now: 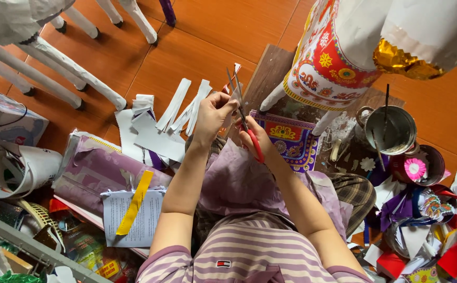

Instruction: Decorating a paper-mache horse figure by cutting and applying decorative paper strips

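1 pair of red-handled scissors (247,126) sits gripped in the right hand (254,137), blades open and pointing up. The left hand (214,112) pinches 1 thin white paper strip (235,90) between the blades, above the lap. About 4 cut white strips (184,110) lie on the floor just beside 2 metal pots (396,131).

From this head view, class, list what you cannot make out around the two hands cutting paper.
- Paper scrap at the scissors: shape hidden by the left hand.
- Right hand: fingers in the red handles, grip partly hidden.
- Metal pot: contents too dim.
- Paper figure: top cut off by the upper edge.
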